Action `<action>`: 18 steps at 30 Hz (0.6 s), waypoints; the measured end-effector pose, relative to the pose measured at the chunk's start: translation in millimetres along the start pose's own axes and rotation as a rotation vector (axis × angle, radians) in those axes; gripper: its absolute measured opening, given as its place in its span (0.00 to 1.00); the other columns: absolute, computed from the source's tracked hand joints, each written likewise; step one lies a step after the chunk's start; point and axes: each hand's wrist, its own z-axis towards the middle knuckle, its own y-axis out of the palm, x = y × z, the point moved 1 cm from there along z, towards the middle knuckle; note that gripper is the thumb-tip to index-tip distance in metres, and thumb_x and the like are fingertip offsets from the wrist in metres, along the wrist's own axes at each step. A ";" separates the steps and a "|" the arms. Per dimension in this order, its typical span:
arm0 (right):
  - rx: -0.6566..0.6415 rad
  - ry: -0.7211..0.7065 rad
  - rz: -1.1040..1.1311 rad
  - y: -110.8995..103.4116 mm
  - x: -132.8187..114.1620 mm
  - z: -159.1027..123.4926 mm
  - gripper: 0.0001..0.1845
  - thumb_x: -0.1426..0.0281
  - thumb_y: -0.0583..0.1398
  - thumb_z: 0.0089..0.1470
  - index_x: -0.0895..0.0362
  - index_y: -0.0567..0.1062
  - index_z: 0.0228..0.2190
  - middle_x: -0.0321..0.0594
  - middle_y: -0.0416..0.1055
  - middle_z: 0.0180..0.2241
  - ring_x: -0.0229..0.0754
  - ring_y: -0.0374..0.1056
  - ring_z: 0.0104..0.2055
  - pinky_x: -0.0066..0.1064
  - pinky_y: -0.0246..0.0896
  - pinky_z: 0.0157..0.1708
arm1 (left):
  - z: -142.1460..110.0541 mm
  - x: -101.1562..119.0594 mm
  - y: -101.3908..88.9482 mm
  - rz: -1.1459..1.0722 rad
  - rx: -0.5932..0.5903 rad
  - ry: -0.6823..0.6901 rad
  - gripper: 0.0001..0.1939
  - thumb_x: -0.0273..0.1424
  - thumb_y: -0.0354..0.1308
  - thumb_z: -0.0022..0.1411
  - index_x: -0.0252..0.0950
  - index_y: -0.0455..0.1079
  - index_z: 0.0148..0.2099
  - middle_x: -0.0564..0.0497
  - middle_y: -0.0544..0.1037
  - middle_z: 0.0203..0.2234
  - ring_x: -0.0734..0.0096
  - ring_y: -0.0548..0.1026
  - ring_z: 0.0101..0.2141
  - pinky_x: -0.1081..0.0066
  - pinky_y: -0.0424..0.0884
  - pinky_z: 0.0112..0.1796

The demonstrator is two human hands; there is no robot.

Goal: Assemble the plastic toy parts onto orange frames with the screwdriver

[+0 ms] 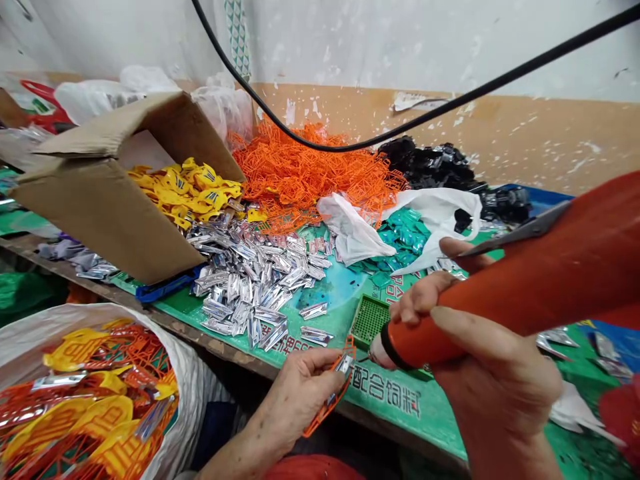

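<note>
My right hand [480,360] is wrapped round a thick orange power screwdriver [525,280], its tip pointing left and down at a small part. My left hand [300,393] pinches an orange plastic lattice piece [330,397] with a silver metallic piece [344,364] laid on it, right at the tool's tip. A small green perforated tray [369,320] lies just behind the tool tip on the green table [320,297].
On the table lie a heap of silver pieces [255,280], a pile of orange lattices [305,173], black parts [440,163] and teal parts in a white bag [400,233]. A tipped cardboard box [105,207] spills yellow pieces [185,187]. A white sack [85,393] of assembled pieces stands lower left. A black cable [400,127] hangs across.
</note>
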 end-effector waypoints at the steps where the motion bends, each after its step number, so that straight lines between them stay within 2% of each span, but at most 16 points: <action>1: -0.002 0.002 -0.009 0.8 -0.7 -1.5 0.27 0.76 0.65 0.39 0.50 0.72 0.44 0.31 0.71 0.22 0.38 0.67 0.23 0.32 0.66 0.23 | -0.2 -0.7 0.5 0.002 0.001 0.006 0.15 0.35 0.62 0.51 0.32 0.80 0.38 0.51 0.74 0.24 0.73 0.64 0.26 0.73 0.57 0.29; 8: 0.044 0.035 -0.056 3.0 3.8 -7.7 0.30 0.72 0.68 0.36 0.49 0.72 0.44 0.31 0.70 0.24 0.39 0.65 0.24 0.34 0.64 0.24 | -0.9 -3.8 2.5 0.081 -0.007 0.081 0.15 0.39 0.62 0.53 0.34 0.81 0.38 0.51 0.73 0.24 0.70 0.66 0.28 0.71 0.61 0.31; 14: 0.084 0.049 -0.146 5.0 8.3 -9.5 0.09 0.72 0.68 0.34 0.55 0.74 0.23 0.34 0.69 0.24 0.39 0.65 0.24 0.36 0.63 0.27 | -2.1 -5.9 3.1 0.141 0.045 0.138 0.13 0.38 0.61 0.54 0.34 0.81 0.34 0.50 0.73 0.23 0.65 0.68 0.31 0.70 0.63 0.33; 18: 0.041 0.034 -0.171 1.9 12.2 -9.3 0.05 0.72 0.67 0.37 0.55 0.75 0.21 0.35 0.69 0.23 0.39 0.65 0.24 0.37 0.62 0.27 | -4.3 -3.4 5.8 0.165 0.067 0.139 0.13 0.38 0.60 0.54 0.34 0.81 0.33 0.50 0.74 0.25 0.66 0.66 0.30 0.71 0.61 0.31</action>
